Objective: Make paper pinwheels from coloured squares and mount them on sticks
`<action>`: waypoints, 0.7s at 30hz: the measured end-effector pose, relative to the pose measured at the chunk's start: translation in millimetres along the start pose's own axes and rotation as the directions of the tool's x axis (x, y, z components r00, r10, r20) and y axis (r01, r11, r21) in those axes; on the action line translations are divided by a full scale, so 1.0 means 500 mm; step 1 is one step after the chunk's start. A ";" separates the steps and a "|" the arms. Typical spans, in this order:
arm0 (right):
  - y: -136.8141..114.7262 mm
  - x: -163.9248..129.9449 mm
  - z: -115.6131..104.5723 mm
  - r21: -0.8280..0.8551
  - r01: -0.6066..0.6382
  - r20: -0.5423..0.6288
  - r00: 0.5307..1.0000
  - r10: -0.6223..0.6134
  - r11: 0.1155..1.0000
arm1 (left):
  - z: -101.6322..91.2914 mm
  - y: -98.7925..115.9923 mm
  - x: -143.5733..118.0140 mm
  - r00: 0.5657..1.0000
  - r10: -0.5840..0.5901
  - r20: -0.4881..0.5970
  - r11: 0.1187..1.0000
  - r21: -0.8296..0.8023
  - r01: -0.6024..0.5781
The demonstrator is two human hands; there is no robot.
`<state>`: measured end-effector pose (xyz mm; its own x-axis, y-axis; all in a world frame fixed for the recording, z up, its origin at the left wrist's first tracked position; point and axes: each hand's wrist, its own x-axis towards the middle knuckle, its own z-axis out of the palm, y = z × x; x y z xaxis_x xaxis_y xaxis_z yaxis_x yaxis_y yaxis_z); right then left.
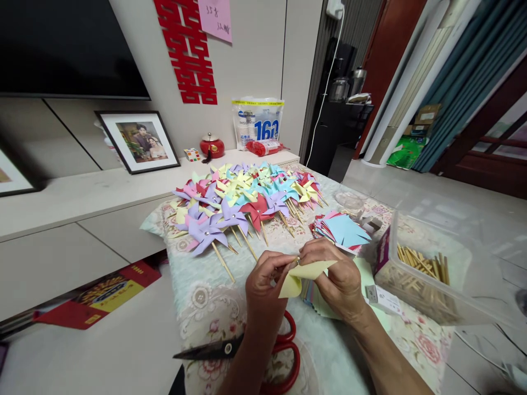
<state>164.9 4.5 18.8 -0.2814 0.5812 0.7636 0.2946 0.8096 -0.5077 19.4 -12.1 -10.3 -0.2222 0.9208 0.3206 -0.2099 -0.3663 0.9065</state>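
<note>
Between my two hands is a pale yellow paper pinwheel [307, 272], its corners bent in and curling. My left hand [265, 277] pinches the paper at its middle, where something small and shiny shows at the fingertips. My right hand [335, 274] grips the paper's other side, fingers meeting the left ones. Red-handled scissors [290, 351] lie partly beneath my left forearm, their dark blades pointing left. Under my right hand sits a stack of pale paper sheets [319, 307]. Beyond my hands, many finished paper pinwheels [208, 235] on wooden sticks cover the cloth.
On the right stands a clear plastic bin [420, 291] of wooden sticks [424, 263], beside a small white box [382, 299]. Cut coloured paper [348, 230] is piled behind my right hand. A framed photo [140, 141] and a red pot [212, 147] stand on the cabinet.
</note>
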 end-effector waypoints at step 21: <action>-0.011 0.001 0.002 0.001 -0.002 0.003 1.000 0.002 1.000 | -0.003 0.011 -0.012 0.965 0.261 0.012 0.931 0.260 -0.255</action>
<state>162.4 0.4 21.9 -0.2832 0.5833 0.7613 0.2942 0.8083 -0.5099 18.3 -19.8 -7.8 -0.2575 0.7947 0.5496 0.1090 -0.5413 0.8337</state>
